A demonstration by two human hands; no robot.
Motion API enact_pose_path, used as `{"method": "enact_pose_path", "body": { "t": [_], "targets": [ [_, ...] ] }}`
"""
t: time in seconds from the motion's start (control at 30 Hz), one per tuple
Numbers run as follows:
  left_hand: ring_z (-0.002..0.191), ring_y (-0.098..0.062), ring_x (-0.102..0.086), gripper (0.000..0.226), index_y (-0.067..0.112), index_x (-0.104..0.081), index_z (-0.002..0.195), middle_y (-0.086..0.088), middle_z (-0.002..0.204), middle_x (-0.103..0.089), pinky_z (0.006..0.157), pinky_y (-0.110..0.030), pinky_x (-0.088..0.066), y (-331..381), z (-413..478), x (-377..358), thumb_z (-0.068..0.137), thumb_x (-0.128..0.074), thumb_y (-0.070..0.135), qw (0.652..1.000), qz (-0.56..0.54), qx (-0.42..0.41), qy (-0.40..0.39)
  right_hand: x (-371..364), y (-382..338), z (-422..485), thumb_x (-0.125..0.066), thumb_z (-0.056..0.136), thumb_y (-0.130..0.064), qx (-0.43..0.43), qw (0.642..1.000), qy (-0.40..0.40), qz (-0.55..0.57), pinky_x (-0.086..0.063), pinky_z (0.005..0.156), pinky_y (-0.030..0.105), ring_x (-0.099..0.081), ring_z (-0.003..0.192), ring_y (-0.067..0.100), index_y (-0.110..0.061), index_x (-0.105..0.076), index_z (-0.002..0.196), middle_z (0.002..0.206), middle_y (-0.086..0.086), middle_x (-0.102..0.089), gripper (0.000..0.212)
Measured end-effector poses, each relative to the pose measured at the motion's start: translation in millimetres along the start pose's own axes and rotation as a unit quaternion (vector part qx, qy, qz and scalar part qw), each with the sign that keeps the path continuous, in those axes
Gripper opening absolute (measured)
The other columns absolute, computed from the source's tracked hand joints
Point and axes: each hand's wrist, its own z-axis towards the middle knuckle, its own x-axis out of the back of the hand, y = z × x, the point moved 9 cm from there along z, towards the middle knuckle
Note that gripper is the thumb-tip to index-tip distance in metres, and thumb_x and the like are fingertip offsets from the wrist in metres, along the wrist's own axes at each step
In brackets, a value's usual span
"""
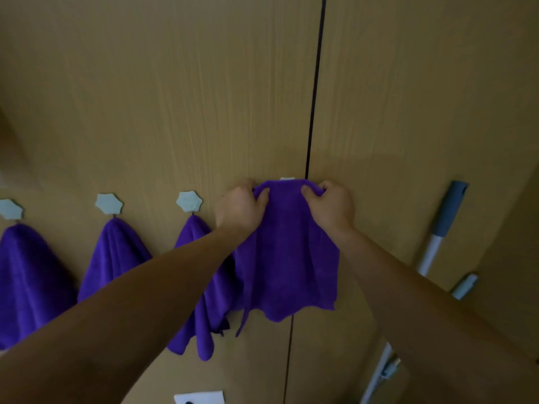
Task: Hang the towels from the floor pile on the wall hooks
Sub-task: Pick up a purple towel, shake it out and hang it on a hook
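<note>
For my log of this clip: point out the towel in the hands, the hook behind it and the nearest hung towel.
towel in the hands (287, 258), head view, middle of the cloth.
hook behind it (287, 179), head view, pale top edge above the towel.
nearest hung towel (192, 228), head view, gathered top under its hook.

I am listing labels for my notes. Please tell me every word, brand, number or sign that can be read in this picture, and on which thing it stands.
None: no word, number or sign can be read in this view.
The spread purple towel and the three hung towels are plain.
The star-shaped hooks, the wooden wall and the pole bear no print.
The white plate at the bottom edge is cut off; no letters show.
</note>
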Motion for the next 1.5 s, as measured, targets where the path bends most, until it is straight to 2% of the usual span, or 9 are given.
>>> {"method": "enact_pose_path", "body": {
  "t": [0.2,0.4,0.53,0.7,0.83,1.07,1.3,1.4,1.5],
  "targets": [
    [0.058,-0.013,-0.048,0.028,0.023,-0.057,0.074,0.012,0.059,-0.051,0.051,-0.027,-0.034,-23.0,-25.7,-41.0,0.085,-0.054,0.049,0.99,-0.025,0.1,-0.1,-26.3,36.2,-18.5,-0.063,0.085,-0.043,-0.067,0.995,-0.072,0.007,-0.036,0.048,0.024,-0.057,0.057,0.013,-0.025,-0.057,0.065,0.06,-0.006,-0.059,0.028],
    [0.076,-0.025,-0.068,0.023,0.009,-0.067,0.082,-0.009,0.08,-0.07,0.07,-0.037,-0.059,-22.3,-41.1,-77.4,0.076,-0.073,0.03,0.89,-0.204,0.294,-0.283,-36.0,34.0,-22.3,-0.074,0.076,-0.037,-0.091,0.992,-0.089,-0.009,-0.033,0.043,0.023,-0.051,0.049,0.009,-0.02,-0.053,0.062,0.056,-0.005,-0.055,0.03],
    [0.066,-0.015,-0.059,0.042,0.018,-0.061,0.072,0.0,0.072,-0.064,0.066,-0.031,-0.047,-7.8,-25.4,-58.3,0.068,-0.068,0.059,0.936,0.071,0.147,-0.312,-20.5,21.1,-26.3,-0.07,0.072,-0.06,-0.029,0.989,-0.016,-0.144,-0.048,0.068,0.035,-0.058,0.08,0.019,-0.017,-0.057,0.094,0.089,0.0,-0.061,0.05],
    [0.089,-0.021,-0.055,0.049,0.02,-0.058,0.101,0.001,0.094,-0.061,0.088,-0.041,-0.034,31.1,-28.7,-33.4,0.073,-0.06,0.06,0.927,0.336,-0.115,-0.118,-22.0,-9.6,-42.8,-0.065,0.083,-0.036,0.167,0.957,0.056,-0.229,-0.037,0.085,0.035,-0.048,0.101,0.023,-0.022,-0.062,0.11,0.106,0.002,-0.054,0.031],
    [0.106,-0.028,-0.049,0.033,0.012,-0.049,0.12,-0.008,0.113,-0.055,0.084,-0.036,-0.038,47.1,-49.0,-43.8,0.088,-0.049,0.022,0.94,0.212,-0.252,-0.086,-38.5,-0.1,-51.7,-0.05,0.094,-0.011,0.178,0.983,-0.034,-0.042,-0.045,0.086,0.034,-0.056,0.1,0.023,-0.017,-0.063,0.125,0.104,0.007,-0.063,0.034],
    [0.105,-0.014,-0.059,0.059,0.015,-0.048,0.132,-0.003,0.119,-0.06,0.091,-0.028,-0.048,21.5,-58.9,-61.9,0.076,-0.064,0.022,0.941,-0.217,-0.065,-0.25,-62.4,23.3,-62.0,-0.057,0.087,-0.01,0.057,0.957,-0.222,0.176,-0.045,0.084,0.013,-0.057,0.102,-0.005,-0.029,-0.047,0.136,0.117,-0.013,-0.061,0.053],
    [0.074,-0.01,-0.066,0.035,0.024,-0.062,0.093,0.012,0.076,-0.07,0.058,-0.009,-0.048,3.3,-71.7,-76.3,0.072,-0.061,-0.005,0.917,-0.235,0.043,-0.321,-74.7,51.6,-78.7,-0.061,0.08,0.007,-0.01,0.935,-0.308,0.174,-0.047,0.064,0.013,-0.063,0.088,0.006,-0.02,-0.05,0.13,0.098,-0.008,-0.064,0.057],
    [0.075,-0.013,-0.07,0.043,0.027,-0.067,0.089,0.006,0.079,-0.074,0.061,-0.02,-0.054,-7.6,-78.1,-77.0,0.072,-0.052,-0.009,0.865,-0.334,0.128,-0.351,-68.3,57.6,-80.8,-0.062,0.08,0.004,-0.003,0.942,-0.283,0.18,-0.046,0.065,0.008,-0.062,0.087,-0.001,-0.023,-0.051,0.126,0.1,-0.013,-0.063,0.054],
    [0.064,-0.007,-0.068,0.031,0.019,-0.067,0.086,0.01,0.067,-0.071,0.054,-0.018,-0.051,-21.4,-82.4,-79.7,0.074,-0.055,-0.007,0.892,-0.261,0.157,-0.334,-72.1,66.4,-85.3,-0.061,0.082,0.0,0.001,0.947,-0.291,0.139,-0.045,0.069,0.011,-0.062,0.088,0.004,-0.018,-0.054,0.123,0.098,-0.012,-0.064,0.045]
  ]
}}
